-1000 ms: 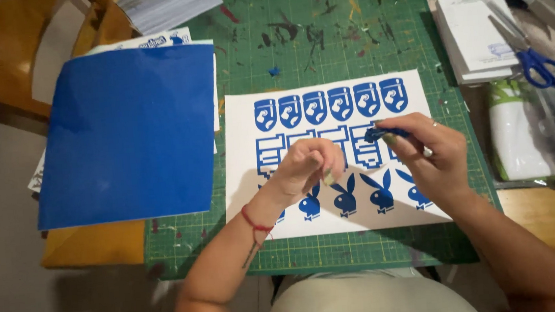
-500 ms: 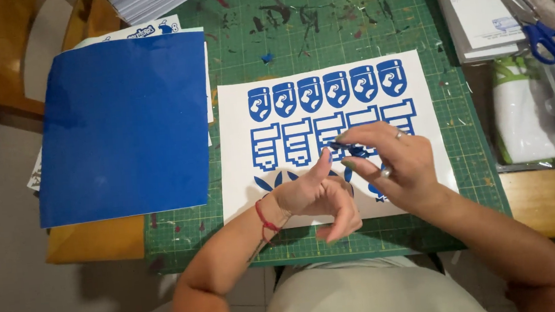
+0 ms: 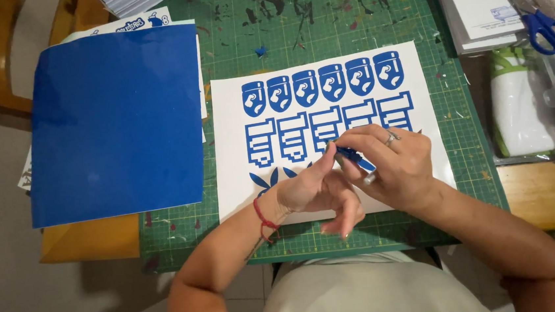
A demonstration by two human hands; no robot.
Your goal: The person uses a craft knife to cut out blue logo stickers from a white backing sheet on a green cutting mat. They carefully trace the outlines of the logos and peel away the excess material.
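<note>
Now both hands meet over the white sticker sheet (image 3: 328,132) on the green mat (image 3: 359,24); the right hand (image 3: 397,166) pinches a thin blue tool (image 3: 355,158). The left hand (image 3: 316,189) is half open, fingertips maybe touching the tool; the blue paper (image 3: 116,122) lies left of the sheet.

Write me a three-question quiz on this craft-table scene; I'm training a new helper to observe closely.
1. True or false: the scissors lie on the blue sheet.
2. What does the right hand hold? A) a brush B) a thin blue tool C) a ruler
3. Fill in: the sticker sheet lies on a green cutting ____.

Key: 1 false, they lie at the table's far right; 2 B; 3 mat. The left hand meets the tool's tip over the stickers.
</note>
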